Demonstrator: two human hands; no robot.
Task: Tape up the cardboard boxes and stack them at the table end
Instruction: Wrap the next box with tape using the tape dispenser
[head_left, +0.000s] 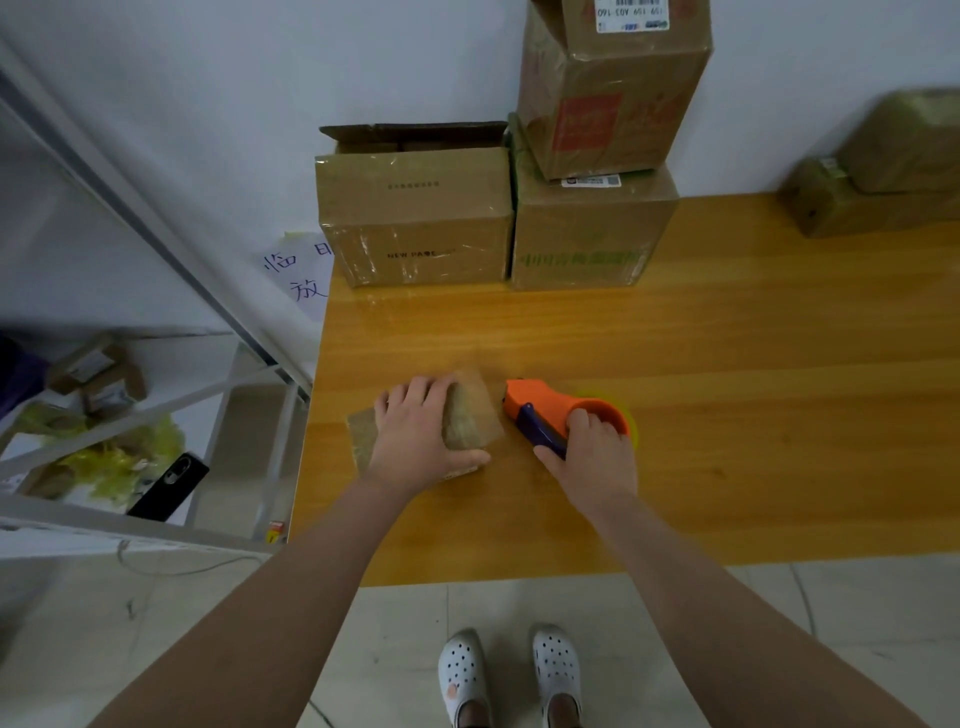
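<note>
A small cardboard box (467, 423) is pinned flat to the wooden table (727, 467) under the left hand (423, 434), palm down with fingers spread over its top, evidently so that it cannot slide while tape is drawn across it. Just right of that grip, an orange tape dispenser (558, 415) is clasped by its handle in the right hand (592, 457), its nose aimed at the box's near edge, with a clear strip apparently bridging the gap. Well beyond both grips, larger boxes (592, 228) are stacked against the wall, presumably the intended pile.
</note>
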